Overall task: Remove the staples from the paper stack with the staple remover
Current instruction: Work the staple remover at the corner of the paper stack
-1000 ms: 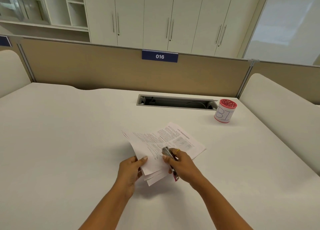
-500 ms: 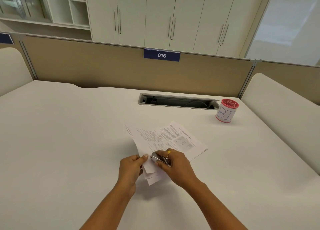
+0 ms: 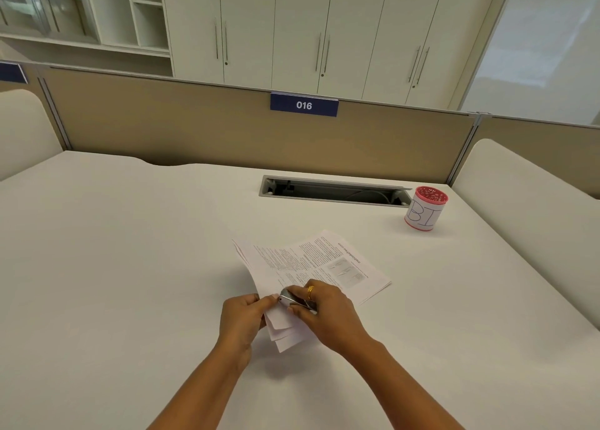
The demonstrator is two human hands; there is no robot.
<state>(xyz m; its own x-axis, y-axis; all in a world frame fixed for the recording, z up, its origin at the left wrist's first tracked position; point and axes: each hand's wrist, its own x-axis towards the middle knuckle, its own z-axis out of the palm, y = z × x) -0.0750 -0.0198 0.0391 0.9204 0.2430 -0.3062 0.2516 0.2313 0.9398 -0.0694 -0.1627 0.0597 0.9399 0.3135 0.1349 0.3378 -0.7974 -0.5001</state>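
Note:
A printed paper stack [image 3: 311,267] lies on the white desk [image 3: 113,267] in front of me, its near corner fanned out and lifted. My left hand [image 3: 242,321] pinches that near corner from the left. My right hand [image 3: 328,314], with a gold ring, is closed on a metal staple remover [image 3: 292,300] whose silver tip presses on the corner beside my left thumb. The staple itself is too small to see.
A red pen cup [image 3: 425,212] with a white label stands at the back right. A cable slot [image 3: 334,191] is cut into the desk behind the papers. A beige partition [image 3: 194,131] closes the far edge; padded side panels flank the desk.
My right hand turned the staple remover from upright to flat and brought its tip down and left onto the stack's near corner. My left hand stayed on the corner.

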